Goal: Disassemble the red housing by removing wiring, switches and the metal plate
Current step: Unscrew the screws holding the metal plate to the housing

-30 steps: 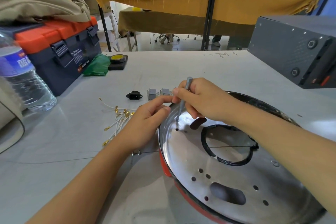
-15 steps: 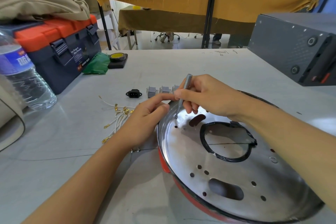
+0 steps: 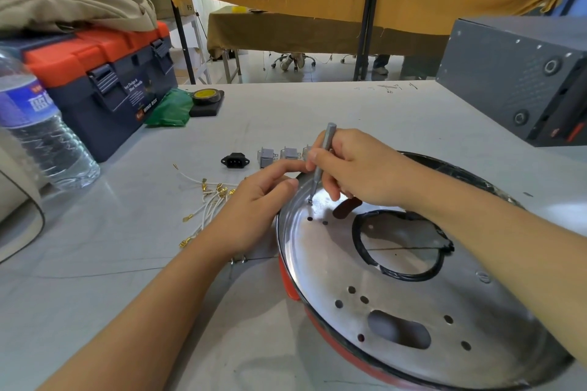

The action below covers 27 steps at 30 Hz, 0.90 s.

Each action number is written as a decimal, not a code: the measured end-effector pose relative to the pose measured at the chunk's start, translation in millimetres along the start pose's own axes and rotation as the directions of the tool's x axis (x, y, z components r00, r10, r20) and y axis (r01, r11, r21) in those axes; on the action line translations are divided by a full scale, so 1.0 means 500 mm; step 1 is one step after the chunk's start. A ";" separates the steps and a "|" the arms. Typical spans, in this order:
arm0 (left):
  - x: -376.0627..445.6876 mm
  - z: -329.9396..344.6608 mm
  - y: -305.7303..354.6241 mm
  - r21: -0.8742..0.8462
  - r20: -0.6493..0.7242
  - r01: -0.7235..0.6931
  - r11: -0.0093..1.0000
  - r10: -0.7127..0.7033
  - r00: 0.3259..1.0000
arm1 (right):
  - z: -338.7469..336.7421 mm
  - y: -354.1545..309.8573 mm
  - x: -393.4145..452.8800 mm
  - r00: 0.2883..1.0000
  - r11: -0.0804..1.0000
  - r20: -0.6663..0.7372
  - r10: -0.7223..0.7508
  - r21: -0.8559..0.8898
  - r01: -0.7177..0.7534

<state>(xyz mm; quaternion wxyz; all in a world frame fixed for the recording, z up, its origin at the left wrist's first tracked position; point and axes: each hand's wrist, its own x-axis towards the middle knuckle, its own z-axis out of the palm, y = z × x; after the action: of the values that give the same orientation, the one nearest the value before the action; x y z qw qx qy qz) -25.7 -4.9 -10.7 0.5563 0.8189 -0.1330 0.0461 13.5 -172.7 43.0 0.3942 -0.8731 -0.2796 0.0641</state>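
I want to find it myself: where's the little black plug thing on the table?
Start at the orange-lidded toolbox on the far left of the table. Come toward the shiny metal plate; a row of small parts lies just before it. The black socket is leftmost, the only black one; its neighbours are grey.

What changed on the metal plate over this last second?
The screwdriver tip shifted from one hole near the metal plate rim to a neighbouring spot farther from the person, where it now stands. The right hand grips it as before; the left hand stays resting at the rim. Wires and switches unmoved.
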 end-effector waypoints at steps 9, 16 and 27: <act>-0.002 -0.001 0.002 0.009 0.009 -0.002 1.000 0.002 1.000 | 0.001 -0.005 -0.006 0.999 0.999 0.013 -0.033 0.035 0.032; -0.001 -0.001 0.004 0.016 0.004 0.006 1.000 -0.006 1.000 | -0.002 0.006 0.001 0.999 0.996 0.032 0.002 0.089 -0.005; -0.001 -0.003 0.003 0.048 0.008 0.005 0.999 -0.005 1.000 | -0.005 0.011 -0.001 0.999 0.994 -0.007 -0.036 0.103 0.036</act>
<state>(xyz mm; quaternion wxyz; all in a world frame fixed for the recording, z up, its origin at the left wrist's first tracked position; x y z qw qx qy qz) -26.3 -4.1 -9.1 0.5361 0.8325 -0.1323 0.0445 16.3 -177.7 40.4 0.4403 -0.8466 -0.2908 0.0691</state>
